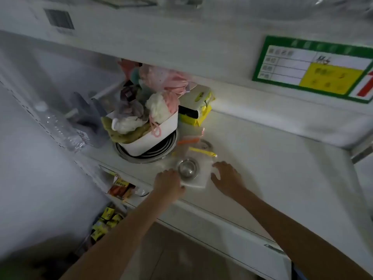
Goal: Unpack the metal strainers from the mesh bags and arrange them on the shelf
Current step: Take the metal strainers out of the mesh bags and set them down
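A small round metal strainer lies on a white mesh bag on the white shelf, near its front edge. My left hand rests at the bag's left corner, fingers curled onto its edge. My right hand lies just right of the bag with fingers spread, touching its right side. Behind them lie two more mesh bags, one with a yellow drawstring and one with an orange drawstring; a second strainer shows through there.
A white tub heaped with bath sponges sits on stacked metal rings at the back left. Yellow packets lie behind it. A plastic bottle lies far left. An upper shelf with a green price tag overhangs. Lower shelves hold packaged goods.
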`<state>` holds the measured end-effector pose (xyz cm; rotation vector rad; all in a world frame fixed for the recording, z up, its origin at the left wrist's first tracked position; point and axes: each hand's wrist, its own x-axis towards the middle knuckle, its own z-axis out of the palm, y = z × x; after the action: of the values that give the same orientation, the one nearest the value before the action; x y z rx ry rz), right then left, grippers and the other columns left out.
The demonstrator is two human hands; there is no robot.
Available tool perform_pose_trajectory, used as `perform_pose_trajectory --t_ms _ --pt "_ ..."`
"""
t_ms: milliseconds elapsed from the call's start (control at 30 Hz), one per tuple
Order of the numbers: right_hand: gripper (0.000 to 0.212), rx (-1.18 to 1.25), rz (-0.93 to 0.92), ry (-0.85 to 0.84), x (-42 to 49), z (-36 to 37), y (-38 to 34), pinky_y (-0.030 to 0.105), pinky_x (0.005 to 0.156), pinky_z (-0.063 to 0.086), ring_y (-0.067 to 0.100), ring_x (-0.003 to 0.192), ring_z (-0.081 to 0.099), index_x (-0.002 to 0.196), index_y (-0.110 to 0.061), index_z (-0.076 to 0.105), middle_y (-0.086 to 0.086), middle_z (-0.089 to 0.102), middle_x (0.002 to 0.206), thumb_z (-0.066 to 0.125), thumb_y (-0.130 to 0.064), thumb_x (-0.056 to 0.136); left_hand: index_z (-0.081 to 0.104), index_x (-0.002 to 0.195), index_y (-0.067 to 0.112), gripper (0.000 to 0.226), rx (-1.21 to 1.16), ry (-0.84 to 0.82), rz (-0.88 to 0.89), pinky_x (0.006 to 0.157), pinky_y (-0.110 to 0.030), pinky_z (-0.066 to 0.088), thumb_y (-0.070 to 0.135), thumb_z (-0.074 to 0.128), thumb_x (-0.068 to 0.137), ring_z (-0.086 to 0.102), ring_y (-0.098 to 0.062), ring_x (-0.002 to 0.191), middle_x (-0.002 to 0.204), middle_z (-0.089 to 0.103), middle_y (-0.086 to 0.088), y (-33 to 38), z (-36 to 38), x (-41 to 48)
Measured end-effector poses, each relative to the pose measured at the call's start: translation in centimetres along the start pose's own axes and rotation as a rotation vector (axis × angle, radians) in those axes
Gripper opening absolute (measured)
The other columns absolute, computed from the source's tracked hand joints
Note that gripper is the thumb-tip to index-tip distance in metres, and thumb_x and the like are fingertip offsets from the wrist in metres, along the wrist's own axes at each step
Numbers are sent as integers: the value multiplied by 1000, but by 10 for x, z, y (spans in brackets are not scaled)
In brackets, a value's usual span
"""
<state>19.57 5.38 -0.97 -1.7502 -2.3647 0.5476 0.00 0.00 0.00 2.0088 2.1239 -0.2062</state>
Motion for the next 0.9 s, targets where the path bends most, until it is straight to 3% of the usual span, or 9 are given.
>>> perform_pose_trajectory --t_ms 167,300,400,533,633,767,900 --pt "33 123 95 81 45 -5 12 41 89 48 34 112 57 119 -13 58 12 60 119 58 -27 88 37 137 8 88 -349 8 -157 95 -37 46 53 74 71 50 -28 119 131 44 -12 -2 14 31" --pt "41 290 192 69 75 -5 22 43 93 49 33 113 59 123 -13 56 13 59 123 64 -27 85 47 132 20 99 -534 -51 -218 97 -29 44 63 82 49 51 -22 119 126 56 -2 -7 22 52" --pt "48 377 209 13 96 -8 23 43 97 47 31 117 56 128 -13 53 14 54 129 67 -30 85 49 128 12 119 -651 -136 -346 96 -29 49 72 82 31 53 -16 117 125 56 -3 -9 25 65" --pt "75 460 163 -135 125 0 16 45 103 44 24 123 50 138 -23 44 6 45 134 77 -47 75 43 132 5 117 -670 -45 -407 86 -22 48 64 87 41 55 -19 115 125 53 -7 -2 28 70" --pt "103 449 121 -194 152 22 16 49 107 42 25 131 46 138 -41 39 2 47 143 71 -82 49 43 133 4 113 -595 40 -379 83 -24 45 64 85 47 53 -22 117 127 53 -9 4 31 72" --pt "99 255 77 -267 137 11 -18 51 119 17 29 148 14 148 -42 21 -2 18 162 64 -75 65 50 124 4 110 -627 81 -403 70 -20 37 68 84 42 59 -19 110 119 58 -7 5 34 75" --pt "97 256 60 -243 133 19 -17 46 117 15 25 147 15 148 -40 24 -3 21 159 66 -73 66 56 111 3 96 -738 121 -431 66 -24 41 57 90 40 64 -21 99 109 64 -6 3 38 75"
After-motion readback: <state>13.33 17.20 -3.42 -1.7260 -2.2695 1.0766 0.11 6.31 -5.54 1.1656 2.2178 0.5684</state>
